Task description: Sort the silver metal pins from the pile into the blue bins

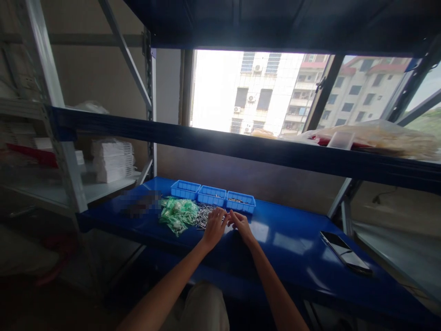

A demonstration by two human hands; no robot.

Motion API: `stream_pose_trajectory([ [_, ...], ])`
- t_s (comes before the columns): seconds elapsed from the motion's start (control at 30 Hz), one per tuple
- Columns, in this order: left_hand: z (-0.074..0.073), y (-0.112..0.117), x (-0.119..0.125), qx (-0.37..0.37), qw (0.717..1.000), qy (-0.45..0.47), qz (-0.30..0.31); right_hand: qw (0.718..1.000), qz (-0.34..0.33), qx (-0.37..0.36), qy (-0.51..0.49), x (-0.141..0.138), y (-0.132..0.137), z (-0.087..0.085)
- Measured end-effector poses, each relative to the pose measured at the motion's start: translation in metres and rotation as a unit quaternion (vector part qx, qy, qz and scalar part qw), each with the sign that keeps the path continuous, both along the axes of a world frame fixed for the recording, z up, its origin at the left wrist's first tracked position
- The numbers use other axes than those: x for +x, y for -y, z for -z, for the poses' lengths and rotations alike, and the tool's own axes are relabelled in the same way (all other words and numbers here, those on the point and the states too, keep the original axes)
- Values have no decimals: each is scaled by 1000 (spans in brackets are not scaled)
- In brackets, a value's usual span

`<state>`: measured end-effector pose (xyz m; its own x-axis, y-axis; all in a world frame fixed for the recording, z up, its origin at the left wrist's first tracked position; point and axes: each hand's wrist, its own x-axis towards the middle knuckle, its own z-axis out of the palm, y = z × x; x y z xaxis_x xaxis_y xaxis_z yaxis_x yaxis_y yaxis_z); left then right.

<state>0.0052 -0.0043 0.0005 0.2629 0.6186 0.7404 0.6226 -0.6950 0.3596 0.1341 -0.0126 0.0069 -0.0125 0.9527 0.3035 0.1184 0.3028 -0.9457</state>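
Observation:
My left hand [215, 226] is over the right side of a loose pile of thin metal pieces that look like screws or nails [203, 217]. Its fingers are bent and drawn together. Beside it, my right hand [240, 225] has its thumb and fingers pinched, the tips almost meeting those of the left. Whatever the fingertips hold is too small to name. Crumpled green plastic bags [178, 212] lie left of the pile. Behind it stand three blue bins in a row: the left bin [185, 189], the middle bin [211, 196] and the right bin [240, 202], the last two with small metal pieces inside.
The blue worktop [289, 230] belongs to a metal rack. A phone [345, 253] lies on its right side. A blue shelf beam [223, 146] crosses above the bins. A blurred-out dark item [143, 203] is left of the bags; white stacked boxes [113, 161] stand on another shelf.

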Motion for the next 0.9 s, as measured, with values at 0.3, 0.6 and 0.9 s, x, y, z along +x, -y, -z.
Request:
stream_pose_trajectory([
  [0.3, 3, -5, 1, -3, 1000, 13, 1, 994, -54, -83, -44, -4, 3, -2],
  [0.6, 6, -6, 2, 2, 999, -38, 9, 991, -68, -109, -47, 0, -5, 9],
  [0.9, 5, -4, 2, -2, 1000, -14, 7, 990, -65, -114, -45, 0, -4, 9],
])
